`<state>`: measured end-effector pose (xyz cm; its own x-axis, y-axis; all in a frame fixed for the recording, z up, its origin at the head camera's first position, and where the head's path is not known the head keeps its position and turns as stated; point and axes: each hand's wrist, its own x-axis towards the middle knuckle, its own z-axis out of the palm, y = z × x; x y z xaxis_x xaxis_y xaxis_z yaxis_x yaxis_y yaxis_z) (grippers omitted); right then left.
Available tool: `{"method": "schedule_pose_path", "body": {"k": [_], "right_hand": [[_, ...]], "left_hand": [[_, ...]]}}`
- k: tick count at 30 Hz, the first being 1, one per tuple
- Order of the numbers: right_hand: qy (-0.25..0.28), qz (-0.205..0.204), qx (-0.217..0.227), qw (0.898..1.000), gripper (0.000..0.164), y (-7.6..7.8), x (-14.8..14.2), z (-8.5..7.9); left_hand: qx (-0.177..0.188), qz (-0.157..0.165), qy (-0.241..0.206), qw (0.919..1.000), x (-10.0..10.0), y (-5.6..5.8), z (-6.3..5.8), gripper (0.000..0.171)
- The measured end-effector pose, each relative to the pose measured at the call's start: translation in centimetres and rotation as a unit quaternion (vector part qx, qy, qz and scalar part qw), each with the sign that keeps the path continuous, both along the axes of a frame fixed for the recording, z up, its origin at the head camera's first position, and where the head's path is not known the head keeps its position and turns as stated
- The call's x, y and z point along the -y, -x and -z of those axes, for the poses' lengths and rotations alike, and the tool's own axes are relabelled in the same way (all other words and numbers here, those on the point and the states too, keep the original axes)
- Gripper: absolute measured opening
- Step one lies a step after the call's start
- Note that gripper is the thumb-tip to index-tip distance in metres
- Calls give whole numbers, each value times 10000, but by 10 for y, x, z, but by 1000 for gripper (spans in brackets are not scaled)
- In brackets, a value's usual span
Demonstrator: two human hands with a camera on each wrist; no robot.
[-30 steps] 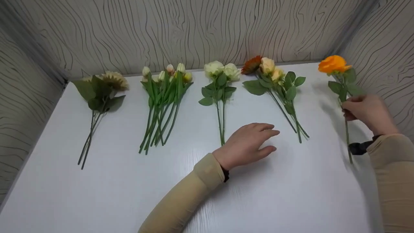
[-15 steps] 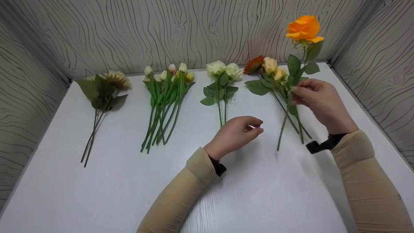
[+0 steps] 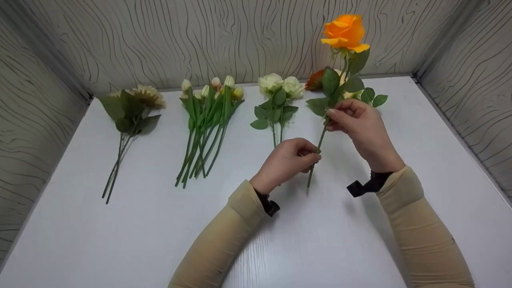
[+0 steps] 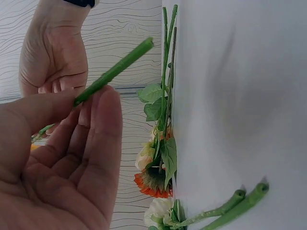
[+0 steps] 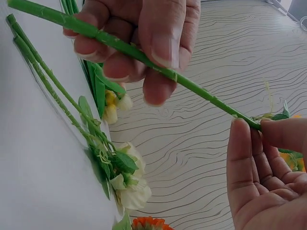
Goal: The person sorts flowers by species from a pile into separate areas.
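Observation:
An orange rose (image 3: 345, 33) stands nearly upright over the table, its green stem leaning slightly. My right hand (image 3: 366, 130) pinches the stem between thumb and fingertips just below the leaves. Lower down, my left hand (image 3: 289, 162) has its thumb and fingers on the same stem, near the cut end. The left wrist view shows that stem end (image 4: 120, 67) jutting out past the thumb and forefinger. Behind the rose lie a dark orange flower (image 3: 315, 80) and peach roses (image 4: 145, 160), partly hidden by its leaves and my right hand.
On the white table (image 3: 120, 244), white roses (image 3: 276, 86) lie behind my left hand. Several tulips (image 3: 210, 116) lie to their left, and cream flowers (image 3: 148, 97) with dark leaves farther left. A wood-grain-patterned panel (image 3: 180, 36) rises along the back edge.
My right hand has lifted the orange rose from the right side and carried it left to the middle. My left hand has drawn its fingers together and taken hold of the lower stem.

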<state>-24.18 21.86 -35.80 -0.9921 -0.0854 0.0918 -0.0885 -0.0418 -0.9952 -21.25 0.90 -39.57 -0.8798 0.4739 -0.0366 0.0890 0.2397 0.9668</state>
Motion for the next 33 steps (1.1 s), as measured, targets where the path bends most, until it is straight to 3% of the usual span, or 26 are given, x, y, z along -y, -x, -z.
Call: {"method": "schedule_pose_path", "body": {"k": [11,24,33], "right_hand": [[140,-45,-106,9998,34,2,1,5],[-71,-27,-89,9999,38,2,5,7],[-336,150,-31,9993,43,1,-6,4]], "left_hand": [[104,-216,-353,9991,-2,0,1,4],[269,-180,-199,9993,1,0,-2,4],[328,-465,251,9981,26,16,-4,7]]}}
